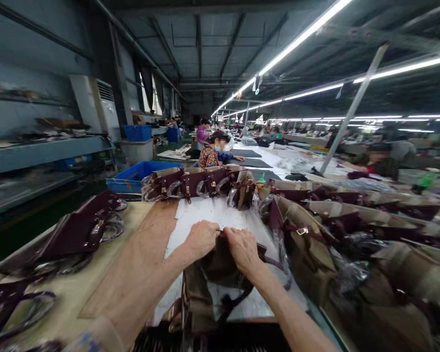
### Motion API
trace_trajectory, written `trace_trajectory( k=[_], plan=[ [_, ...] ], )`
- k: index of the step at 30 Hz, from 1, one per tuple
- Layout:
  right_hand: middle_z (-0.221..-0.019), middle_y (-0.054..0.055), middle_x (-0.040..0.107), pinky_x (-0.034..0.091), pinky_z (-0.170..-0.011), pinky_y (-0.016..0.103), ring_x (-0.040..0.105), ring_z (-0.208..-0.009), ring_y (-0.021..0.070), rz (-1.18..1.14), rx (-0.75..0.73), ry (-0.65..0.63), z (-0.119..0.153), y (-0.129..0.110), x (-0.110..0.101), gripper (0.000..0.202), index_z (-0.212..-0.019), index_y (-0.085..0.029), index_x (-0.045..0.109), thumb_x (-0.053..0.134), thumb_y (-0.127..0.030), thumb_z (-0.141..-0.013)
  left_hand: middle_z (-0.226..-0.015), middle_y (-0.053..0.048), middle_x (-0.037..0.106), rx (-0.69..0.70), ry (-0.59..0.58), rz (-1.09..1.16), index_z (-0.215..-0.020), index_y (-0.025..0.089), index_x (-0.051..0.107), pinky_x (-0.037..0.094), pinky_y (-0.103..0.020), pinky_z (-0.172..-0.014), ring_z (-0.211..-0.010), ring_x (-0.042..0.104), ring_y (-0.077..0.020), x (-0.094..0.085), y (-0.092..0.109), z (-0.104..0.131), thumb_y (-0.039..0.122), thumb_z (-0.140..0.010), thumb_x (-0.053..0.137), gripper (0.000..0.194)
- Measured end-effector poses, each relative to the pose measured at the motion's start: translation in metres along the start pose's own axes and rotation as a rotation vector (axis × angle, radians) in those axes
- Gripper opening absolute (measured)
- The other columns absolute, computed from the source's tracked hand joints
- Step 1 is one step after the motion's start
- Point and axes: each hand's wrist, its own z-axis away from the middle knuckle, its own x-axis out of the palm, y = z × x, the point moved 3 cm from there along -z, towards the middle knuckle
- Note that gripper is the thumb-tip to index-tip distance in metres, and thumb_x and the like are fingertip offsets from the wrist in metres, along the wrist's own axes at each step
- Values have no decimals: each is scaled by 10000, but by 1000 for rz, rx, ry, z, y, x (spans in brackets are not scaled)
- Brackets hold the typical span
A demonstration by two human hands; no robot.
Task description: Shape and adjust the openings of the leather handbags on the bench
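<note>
A tan and dark brown bag (200, 298) stands close in front of me on white sheets over the table. My left hand (203, 238) pinches the bag's upper edge with bent fingers. Right beside it, my right hand (242, 247) grips the same edge, the two hands nearly touching. A dark handle curves out below my right wrist. The lower part of the bag is blurred and partly hidden by my arms.
Rows of bags (311, 244) fill the right side, and more bags (209, 183) line the back. Dark red bags (73, 234) lie at left on a pale board (132, 225). Behind stands a blue bin (126, 178). A masked person (209, 155) is at the far table.
</note>
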Motion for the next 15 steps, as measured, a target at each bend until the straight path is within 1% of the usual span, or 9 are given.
trace_trajectory(
  k=[2,5,8,10,12,15],
  plan=[
    [-804,2,658,294,-609,270,598,-737,168,-7,7,-20,-1,0,-1,135,-862,-230,546,413,-206,-870,-794,-70,691,6,-13,6,-793,190,649,412,-275,-657,-766,623,-201,-2,1,3,206,-811,334,316],
    [-801,3,663,294,-595,265,603,-733,167,-21,26,-28,-3,0,-2,155,-863,-235,552,398,-226,-880,-795,-54,688,33,-30,37,-817,201,639,411,-267,-659,-756,619,-190,-6,3,8,212,-808,340,300],
    [-792,1,670,289,-572,265,611,-717,168,-42,56,-29,-3,0,-3,209,-833,-241,563,368,-281,-896,-823,-39,678,82,-28,90,-872,208,614,412,-264,-674,-777,609,-191,-8,3,14,208,-757,407,237],
    [-786,4,675,285,-560,264,615,-710,169,-58,75,-39,-2,0,-4,245,-820,-242,570,350,-310,-903,-855,-27,672,90,-18,105,-923,219,598,410,-261,-688,-801,603,-189,-7,3,15,195,-713,451,258],
    [-788,15,677,288,-559,261,617,-717,171,-71,92,-45,-2,-1,-5,263,-825,-237,577,340,-322,-905,-851,-27,670,55,-9,86,-905,219,604,404,-260,-687,-802,599,-190,-5,2,14,207,-720,449,242],
    [-803,23,678,298,-564,257,620,-734,173,-78,116,-68,-1,-4,-9,264,-846,-236,580,333,-308,-905,-798,-46,670,13,5,51,-806,201,625,392,-265,-670,-773,596,-195,-2,2,11,259,-779,408,226]
  ],
)
